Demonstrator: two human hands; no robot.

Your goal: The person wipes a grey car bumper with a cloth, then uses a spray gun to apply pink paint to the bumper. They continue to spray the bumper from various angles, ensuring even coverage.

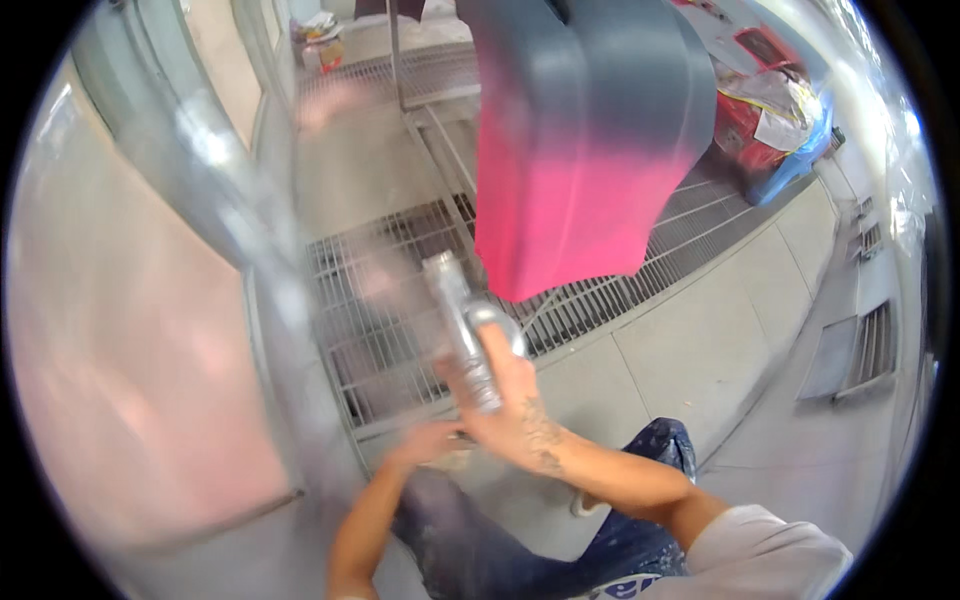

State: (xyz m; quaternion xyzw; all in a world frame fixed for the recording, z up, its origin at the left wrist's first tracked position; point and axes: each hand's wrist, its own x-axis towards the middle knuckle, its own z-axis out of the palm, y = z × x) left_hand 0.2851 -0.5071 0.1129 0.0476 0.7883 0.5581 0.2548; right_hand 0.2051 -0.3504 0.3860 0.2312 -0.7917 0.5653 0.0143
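Observation:
My right hand (508, 405) is closed around a silver spray gun (462, 325), whose nozzle end points up and away from me. Below and left of it is my left hand (425, 445), blurred, close to the gun's lower end; its fingers are too smeared to read. Beyond the gun, at the upper middle, a large curved panel-like piece (590, 150) hangs over the grating. Dark grey covers its upper part, and bright pink its lower part. What holds it up is out of view.
Metal floor grating (385, 350) lies under the piece, bordered by pale floor slabs (690, 330). A framed, hazy wall panel (140, 330) rises at my left. At the far right sits a red container (745, 125) with blue plastic sheeting (795, 170). A thin metal post (396, 60) stands behind.

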